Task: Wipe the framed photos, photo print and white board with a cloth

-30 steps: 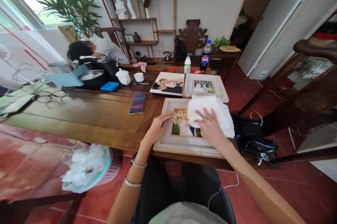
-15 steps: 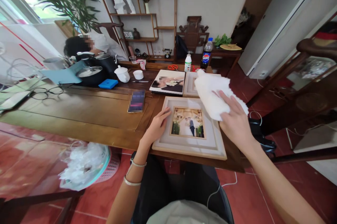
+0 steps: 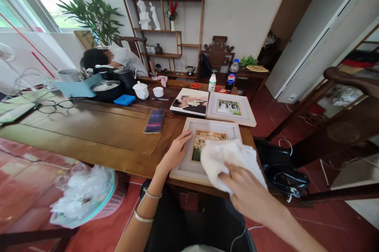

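A white-framed photo (image 3: pixel 194 137) lies flat at the near edge of the wooden table (image 3: pixel 103 125). My left hand (image 3: pixel 175 152) rests on the frame's left border, fingers stretched flat. My right hand (image 3: pixel 247 190) presses a white cloth (image 3: pixel 225 157) over the lower right part of the frame, fingers closed on the cloth. The cloth hides most of the picture.
Two more pictures lie beyond: a frameless print (image 3: pixel 191 102) and a white-framed photo (image 3: pixel 231 108). A phone (image 3: pixel 154 121) lies left of the frame. A black bag (image 3: pixel 284 169) sits to the right. Another person (image 3: pixel 114 56) sits across the table. A basket with plastic (image 3: pixel 85 198) stands on the floor.
My right hand lifted the cloth off the frame up to the right, then brought it back down over the frame's lower right. My left hand stayed on the left border.
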A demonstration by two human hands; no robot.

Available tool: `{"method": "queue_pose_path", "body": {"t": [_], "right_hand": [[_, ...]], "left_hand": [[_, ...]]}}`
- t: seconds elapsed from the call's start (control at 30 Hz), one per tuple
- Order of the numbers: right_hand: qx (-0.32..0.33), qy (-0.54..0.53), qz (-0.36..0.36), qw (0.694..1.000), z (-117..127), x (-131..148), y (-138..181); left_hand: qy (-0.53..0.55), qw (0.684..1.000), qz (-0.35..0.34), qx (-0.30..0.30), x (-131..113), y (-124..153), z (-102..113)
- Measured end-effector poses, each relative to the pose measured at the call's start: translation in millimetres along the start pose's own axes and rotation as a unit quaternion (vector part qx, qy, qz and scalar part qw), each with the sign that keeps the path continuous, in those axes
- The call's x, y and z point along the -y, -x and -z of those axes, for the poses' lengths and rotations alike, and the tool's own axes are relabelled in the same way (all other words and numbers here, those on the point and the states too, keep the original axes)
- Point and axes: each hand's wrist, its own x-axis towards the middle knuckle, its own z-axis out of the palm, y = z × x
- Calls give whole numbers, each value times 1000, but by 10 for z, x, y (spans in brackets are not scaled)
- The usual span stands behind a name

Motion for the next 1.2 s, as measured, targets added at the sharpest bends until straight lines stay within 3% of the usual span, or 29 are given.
{"method": "queue_pose_path", "body": {"t": [0.07, 0.13, 0.23, 0.33, 0.43, 0.53, 0.63, 0.8, 0.9, 0.97, 1.03, 1.13, 1.2], "right_hand": [[7, -30, -8, 999, 77, 43, 123], [-11, -45, -40, 998, 108, -83, 116], [-124, -1, -102, 987, 78, -482, -109], [-228, 67, -112, 965, -32, -865, -422], [-185, 65, -84, 977, -183, -1031, -638], [-124, 42, -84, 988, -285, -950, -678], [-96, 42, -99, 990, -265, -652, -532], [-17, 11, -142, 990, -55, -51, -50], [13, -41, -145, 989, 102, -21, 83], [-18, -50, -163, 985, 177, -173, 14], [-94, -14, -189, 977, 184, -383, -158], [-201, 74, -184, 959, 36, -660, -474], [-207, 96, -152, 962, -130, -769, -642]], "left_hand": [[5, 1000, -2, 1, 3, 1, -2], [8, 1000, -3, 0, 6, -1, -2], [11, 1000, -4, -3, 10, -8, 0], [12, 1000, -7, -4, 14, -11, 4], [7, 1000, -11, -7, 17, -6, 0], [1, 1000, -9, -12, 23, 0, -16], [1, 1000, -8, -19, 23, 6, -35], [-3, 1000, -3, -30, 37, 26, -57], [-4, 999, -11, -32, 66, 38, -66], [-4, 999, -15, -31, 85, 37, -71], [-4, 1000, -15, -25, 95, 28, -74], [-3, 1000, -7, -16, 100, 10, -81], [2, 1000, -4, -18, 104, 5, -87]]}}
